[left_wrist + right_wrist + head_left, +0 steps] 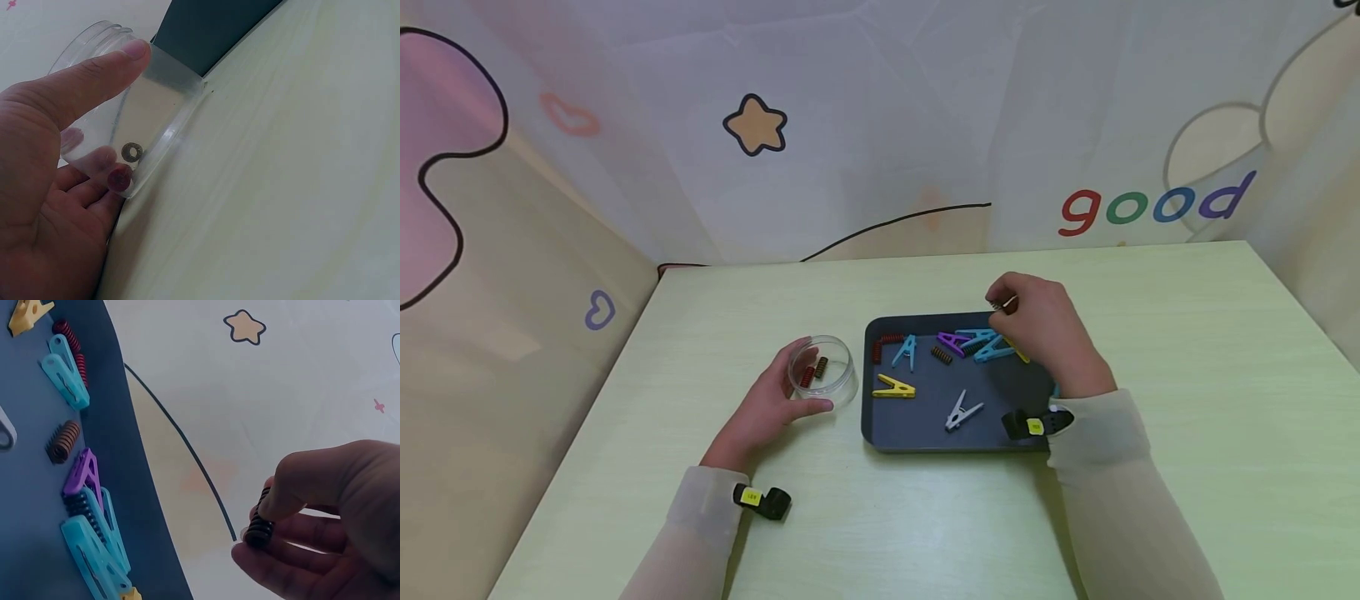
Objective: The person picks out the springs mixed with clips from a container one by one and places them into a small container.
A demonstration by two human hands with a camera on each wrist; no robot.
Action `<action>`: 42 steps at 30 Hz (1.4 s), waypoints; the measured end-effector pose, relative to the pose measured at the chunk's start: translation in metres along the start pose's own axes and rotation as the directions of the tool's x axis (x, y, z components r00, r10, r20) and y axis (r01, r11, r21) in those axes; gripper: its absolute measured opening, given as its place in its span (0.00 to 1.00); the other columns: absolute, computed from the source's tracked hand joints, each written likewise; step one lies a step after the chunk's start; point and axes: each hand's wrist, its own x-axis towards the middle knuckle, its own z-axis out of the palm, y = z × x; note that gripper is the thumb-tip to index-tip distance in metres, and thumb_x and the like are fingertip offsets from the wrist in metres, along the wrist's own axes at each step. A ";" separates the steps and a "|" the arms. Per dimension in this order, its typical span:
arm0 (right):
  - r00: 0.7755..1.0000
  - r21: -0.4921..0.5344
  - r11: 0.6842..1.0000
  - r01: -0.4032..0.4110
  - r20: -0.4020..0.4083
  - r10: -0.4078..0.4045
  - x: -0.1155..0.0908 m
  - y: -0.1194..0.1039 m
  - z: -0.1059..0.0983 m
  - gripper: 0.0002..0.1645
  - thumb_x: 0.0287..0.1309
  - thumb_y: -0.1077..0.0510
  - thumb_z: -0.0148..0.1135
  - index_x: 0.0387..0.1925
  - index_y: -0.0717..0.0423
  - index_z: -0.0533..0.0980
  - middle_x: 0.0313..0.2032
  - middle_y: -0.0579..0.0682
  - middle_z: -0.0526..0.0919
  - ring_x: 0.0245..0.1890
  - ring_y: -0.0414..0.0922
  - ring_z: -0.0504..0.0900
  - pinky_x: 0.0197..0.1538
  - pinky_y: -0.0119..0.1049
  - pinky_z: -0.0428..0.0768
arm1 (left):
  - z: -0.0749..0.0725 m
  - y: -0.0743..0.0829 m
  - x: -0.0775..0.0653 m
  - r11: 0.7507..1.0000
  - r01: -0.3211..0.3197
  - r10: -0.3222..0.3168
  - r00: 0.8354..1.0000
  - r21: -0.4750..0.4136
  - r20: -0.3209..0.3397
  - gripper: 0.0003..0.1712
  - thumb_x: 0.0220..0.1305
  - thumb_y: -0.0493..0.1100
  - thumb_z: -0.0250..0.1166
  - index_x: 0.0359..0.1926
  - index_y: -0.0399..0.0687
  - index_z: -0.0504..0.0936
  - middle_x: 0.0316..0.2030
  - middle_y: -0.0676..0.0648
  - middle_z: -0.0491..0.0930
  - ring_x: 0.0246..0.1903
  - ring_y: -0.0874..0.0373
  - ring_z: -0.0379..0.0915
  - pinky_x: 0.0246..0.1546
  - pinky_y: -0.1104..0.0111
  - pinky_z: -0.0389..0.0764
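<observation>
My left hand (pixel 767 404) grips a clear round jar (pixel 842 385) at the left of the tray, thumb on one side and fingers round the other. Inside the jar lie a red spring (pixel 120 178) and a dark bronze spring (pixel 132 152). Above the back right of the dark grey tray (pixel 917 437), my right hand (pixel 1045 325) pinches a dark coil spring (pixel 259 528) between thumb and fingers. Below that hand, blue clothespins (pixel 992 348) lie heaped with a purple clothespin (pixel 953 342) and another dark spring (pixel 81 511).
Elsewhere in the tray are a yellow clothespin (pixel 895 388), a white clothespin (pixel 961 412), a lone blue clothespin (pixel 906 352), a bronze spring (pixel 942 355) and red springs (pixel 877 352). A printed cloth backdrop (pixel 880 125) stands behind the pale wooden table (pixel 910 533).
</observation>
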 end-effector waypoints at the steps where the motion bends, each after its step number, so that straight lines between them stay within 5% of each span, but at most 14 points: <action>1: 1.000 0.003 1.000 0.008 -0.006 -0.008 0.000 -0.001 0.001 0.16 0.56 0.62 0.59 0.48 0.58 0.78 0.46 0.57 0.83 0.45 0.53 0.80 0.49 0.50 0.81 | 0.000 0.000 0.000 1.000 0.001 -0.001 1.000 0.000 0.001 0.57 0.47 0.49 0.78 0.73 0.63 0.52 0.70 0.50 0.63 0.72 0.54 0.56 0.74 0.54 0.55; 23: 0.970 0.012 0.977 0.214 -0.118 -0.211 0.000 -0.009 0.015 0.13 0.57 0.64 0.63 0.45 0.57 0.80 0.43 0.55 0.85 0.40 0.50 0.83 0.50 0.48 0.83 | 0.000 -0.002 0.000 1.000 0.005 -0.005 1.000 0.001 0.001 0.56 0.49 0.48 0.77 0.73 0.65 0.52 0.70 0.52 0.63 0.72 0.57 0.56 0.74 0.55 0.56; 42: 0.936 0.061 0.940 0.336 -0.132 -0.326 -0.003 -0.024 0.028 0.09 0.60 0.61 0.63 0.44 0.55 0.80 0.41 0.51 0.86 0.40 0.46 0.85 0.48 0.43 0.84 | 0.000 0.001 -0.001 1.000 0.012 -0.012 1.000 0.014 0.003 0.56 0.49 0.49 0.77 0.73 0.65 0.52 0.70 0.52 0.63 0.72 0.57 0.55 0.74 0.55 0.55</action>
